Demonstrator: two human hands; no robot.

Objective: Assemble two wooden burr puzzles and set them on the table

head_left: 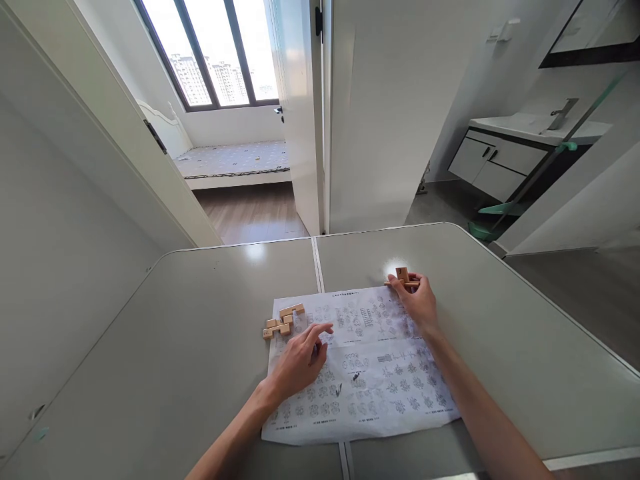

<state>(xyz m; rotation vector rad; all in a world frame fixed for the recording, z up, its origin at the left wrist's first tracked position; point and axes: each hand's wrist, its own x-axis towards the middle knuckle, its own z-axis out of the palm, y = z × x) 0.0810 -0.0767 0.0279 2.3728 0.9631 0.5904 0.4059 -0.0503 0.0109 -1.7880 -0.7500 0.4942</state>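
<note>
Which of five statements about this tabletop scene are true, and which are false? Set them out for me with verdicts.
1. The right hand holds wooden pieces. True.
2. The left hand holds a pen. False: nothing shows in its grasp; it is at the left part of the printed sheet.
3. Wooden blocks lie at the sheet's upper left. True.
4. The bedroom door is closed. False: it stands open, with a bed visible beyond.
5. The sheet is blank. False: small figures cover much of it.
</note>
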